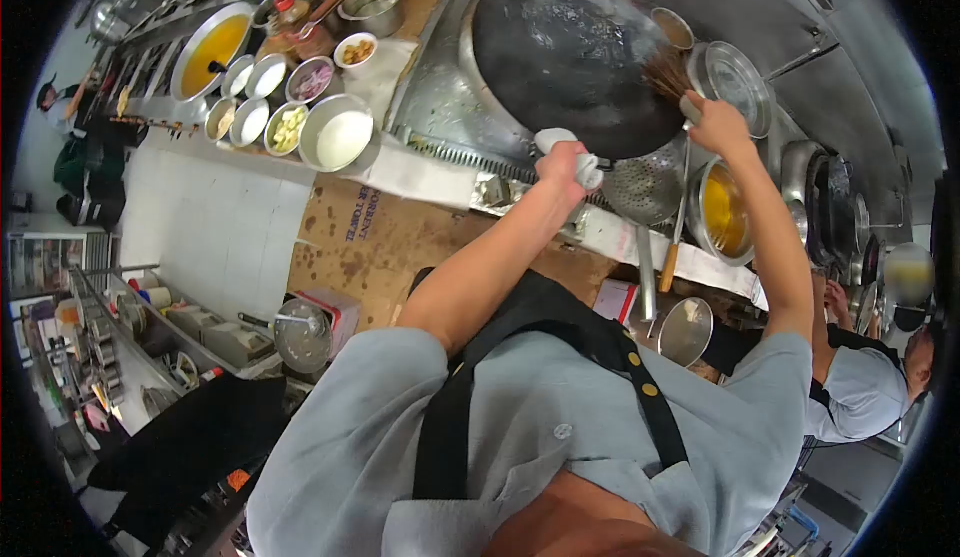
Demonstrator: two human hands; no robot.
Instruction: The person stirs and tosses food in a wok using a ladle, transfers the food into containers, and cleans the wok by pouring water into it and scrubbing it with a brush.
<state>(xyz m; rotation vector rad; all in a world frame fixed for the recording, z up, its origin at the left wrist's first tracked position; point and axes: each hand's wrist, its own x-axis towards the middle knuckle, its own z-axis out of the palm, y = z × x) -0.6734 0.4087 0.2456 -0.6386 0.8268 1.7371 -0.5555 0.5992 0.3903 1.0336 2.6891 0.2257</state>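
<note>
A large black wok [560,67] sits on the steel stove, with a wet, shiny surface inside. My left hand [564,169] is wrapped round a white cloth [556,140] at the wok's near edge. At the wok's right side, my right hand [718,123] grips the handle end of a bamboo brush [666,75], whose bristles touch the wok's inner wall. Just below the wok lies a perforated strainer [643,189]. Beside it is a metal bowl of yellow oil [724,212].
Small bowls of ingredients, including one of white powder [337,134], stand at the left. A pan of yellow liquid [214,52] is further left. A co-worker [868,382] stands at the right, and another person [62,107] is at the far left.
</note>
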